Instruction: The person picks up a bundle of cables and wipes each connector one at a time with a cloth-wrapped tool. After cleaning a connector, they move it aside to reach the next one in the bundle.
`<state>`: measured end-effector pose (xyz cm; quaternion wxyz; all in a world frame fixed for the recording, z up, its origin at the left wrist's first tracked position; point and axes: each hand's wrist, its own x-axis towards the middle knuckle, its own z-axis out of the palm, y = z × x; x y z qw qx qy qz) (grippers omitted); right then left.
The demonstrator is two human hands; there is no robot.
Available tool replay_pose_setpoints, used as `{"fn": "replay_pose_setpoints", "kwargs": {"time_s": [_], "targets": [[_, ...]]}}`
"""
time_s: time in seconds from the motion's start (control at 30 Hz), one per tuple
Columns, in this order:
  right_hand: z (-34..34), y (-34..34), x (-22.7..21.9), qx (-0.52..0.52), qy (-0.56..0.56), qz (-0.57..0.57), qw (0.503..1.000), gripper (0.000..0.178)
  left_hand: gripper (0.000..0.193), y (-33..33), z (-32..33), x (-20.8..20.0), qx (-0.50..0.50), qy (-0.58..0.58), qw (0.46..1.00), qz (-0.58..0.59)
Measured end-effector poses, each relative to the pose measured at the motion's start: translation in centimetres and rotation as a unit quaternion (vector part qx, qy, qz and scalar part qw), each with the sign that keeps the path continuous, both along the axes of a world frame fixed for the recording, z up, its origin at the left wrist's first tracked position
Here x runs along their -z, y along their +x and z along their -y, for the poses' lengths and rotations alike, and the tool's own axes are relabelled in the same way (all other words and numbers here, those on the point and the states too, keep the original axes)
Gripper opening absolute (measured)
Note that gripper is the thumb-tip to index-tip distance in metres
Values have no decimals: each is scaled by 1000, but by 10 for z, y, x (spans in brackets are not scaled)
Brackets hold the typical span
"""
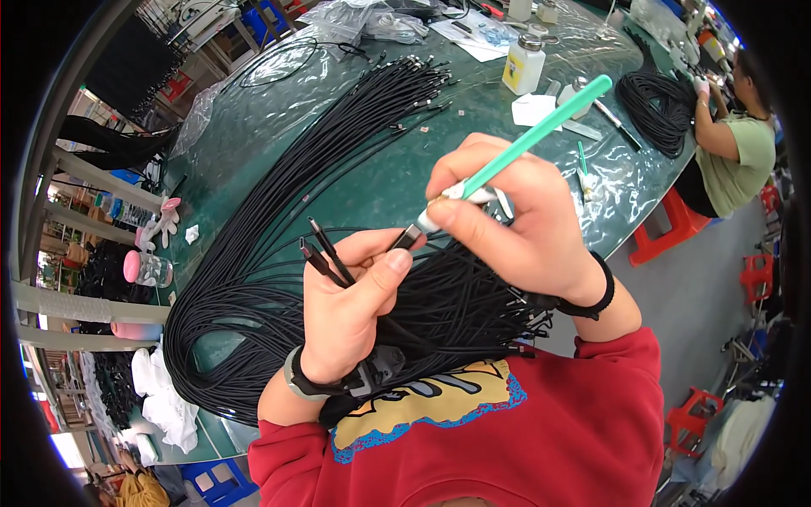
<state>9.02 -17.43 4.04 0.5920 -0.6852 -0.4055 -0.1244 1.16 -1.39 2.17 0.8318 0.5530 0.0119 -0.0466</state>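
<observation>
My left hand (345, 308) is closed on black cable ends. A USB plug (409, 237) with a metal tip sticks out between its thumb and forefinger. Two more thin cable connectors (319, 253) point up from the same hand. My right hand (528, 215) pinches a green stick (541, 131) low down, at an end wrapped in white cloth (456, 193). The white wrapped end meets the metal tip of the plug. Below and behind both hands lies a big looped bundle of black cables (245, 220), its far plugs fanned out on the table.
The green table (262, 152) has a glossy clear cover. A white bottle with a yellow label (524, 64) stands at the back, near a second green stick (582, 157). A coiled cable bundle (655, 106) lies at the right, where a co-worker (735, 144) sits. A pink-lidded jar (150, 269) stands left.
</observation>
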Motion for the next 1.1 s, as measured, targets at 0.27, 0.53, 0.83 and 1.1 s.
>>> {"fn": "replay_pose_setpoints", "kwargs": {"time_s": [0.27, 0.53, 0.83, 1.1], "targets": [[-9, 3, 4, 56, -36, 173, 983, 11, 21, -1, 6, 2, -110, 74, 991, 28], [-6, 3, 6, 36, -33, 158, 986, 13, 20, -4, 8, 3, -111, 83, 990, 37], [-5, -1, 5, 20, -60, 175, 983, 13, 20, -3, 1, 2, -97, 67, 992, 41], [-6, 0, 4, 49, -31, 147, 987, 12, 21, 0, 3, 7, -183, 355, 884, 244]]}}
